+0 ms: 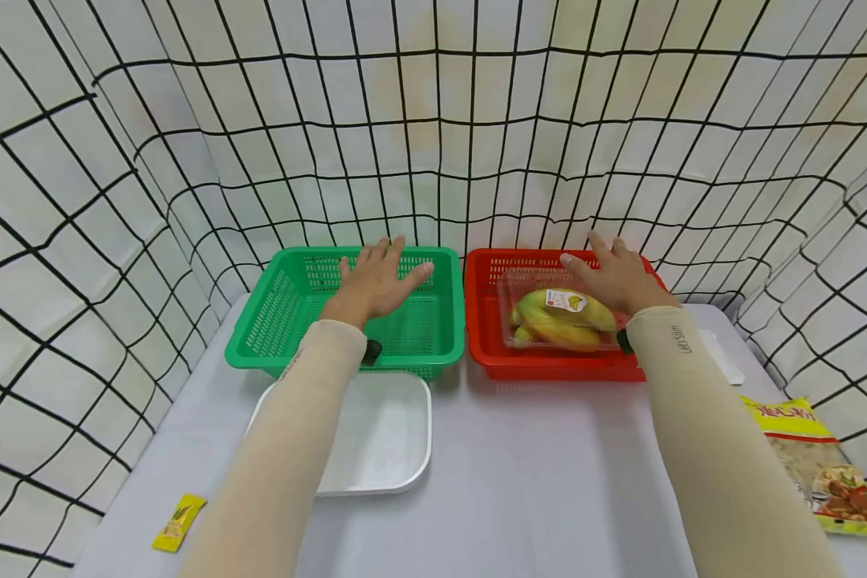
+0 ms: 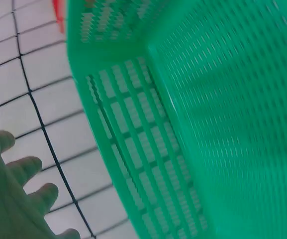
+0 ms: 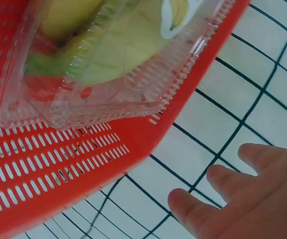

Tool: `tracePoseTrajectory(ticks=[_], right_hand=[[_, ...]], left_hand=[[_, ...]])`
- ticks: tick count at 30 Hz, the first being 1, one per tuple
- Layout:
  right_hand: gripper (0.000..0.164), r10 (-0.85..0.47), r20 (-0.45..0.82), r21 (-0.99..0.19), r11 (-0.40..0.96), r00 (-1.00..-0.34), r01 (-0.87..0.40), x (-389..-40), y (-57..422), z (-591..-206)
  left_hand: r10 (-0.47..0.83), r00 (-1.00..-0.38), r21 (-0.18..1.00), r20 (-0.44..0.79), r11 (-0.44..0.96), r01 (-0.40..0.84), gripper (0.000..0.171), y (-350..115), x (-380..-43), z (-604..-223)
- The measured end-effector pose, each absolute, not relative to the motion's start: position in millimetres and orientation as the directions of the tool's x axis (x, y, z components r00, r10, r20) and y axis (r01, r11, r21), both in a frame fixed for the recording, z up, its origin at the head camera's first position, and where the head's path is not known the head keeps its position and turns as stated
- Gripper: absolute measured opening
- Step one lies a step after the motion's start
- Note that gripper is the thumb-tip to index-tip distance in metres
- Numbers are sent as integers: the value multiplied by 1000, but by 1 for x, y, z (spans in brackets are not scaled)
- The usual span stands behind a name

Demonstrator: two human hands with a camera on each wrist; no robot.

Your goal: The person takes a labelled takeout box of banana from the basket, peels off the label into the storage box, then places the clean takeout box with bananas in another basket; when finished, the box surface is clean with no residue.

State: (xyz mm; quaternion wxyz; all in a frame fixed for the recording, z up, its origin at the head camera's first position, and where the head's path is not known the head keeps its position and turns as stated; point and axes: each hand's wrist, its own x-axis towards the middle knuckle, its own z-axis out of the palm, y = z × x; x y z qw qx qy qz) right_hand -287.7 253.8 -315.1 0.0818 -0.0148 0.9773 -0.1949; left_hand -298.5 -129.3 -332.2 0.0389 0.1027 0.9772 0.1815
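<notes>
My left hand (image 1: 377, 282) is spread above the green plastic basket (image 1: 260, 353), holding nothing. In the left wrist view its fingers (image 2: 43, 196) stand apart beyond the basket's rim. Over the right part of the red basket (image 1: 491, 365) my right hand (image 1: 616, 277) is also spread with nothing in it. A clear plastic box of bananas (image 1: 563, 321), with a white label, lies inside the red basket, just left of and below that hand. The green basket shows nothing in it, though the left forearm hides a part.
A white tray (image 1: 383, 449) lies in front of the green basket, partly under the left forearm. At the front left is a small yellow packet (image 1: 179, 522). A yellow-topped food bag (image 1: 812, 466) sits at the right edge. Black netting (image 1: 437, 120) encloses the back and sides.
</notes>
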Motion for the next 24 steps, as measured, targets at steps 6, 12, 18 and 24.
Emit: tracePoseTrajectory(ticks=[6,12,18,24], right_hand=[[101,-66,-183,-524,851,-981,40,-287,268,-316],[101,-69,-208,-641,763,-976,83,-289,286,-319],[103,-80,-260,-685,718,-962,125,-289,298,-321],[99,-88,-343,-723,661,-935,203,-288,307,-325]], left_hand=[[231,-973,576,8,794,193,92,-112,-299,-328],[252,-967,778,26,603,178,89,-85,-297,-321],[272,-962,846,33,504,171,85,-54,-297,-315],[300,-954,869,-21,477,131,85,-25,-296,-315]])
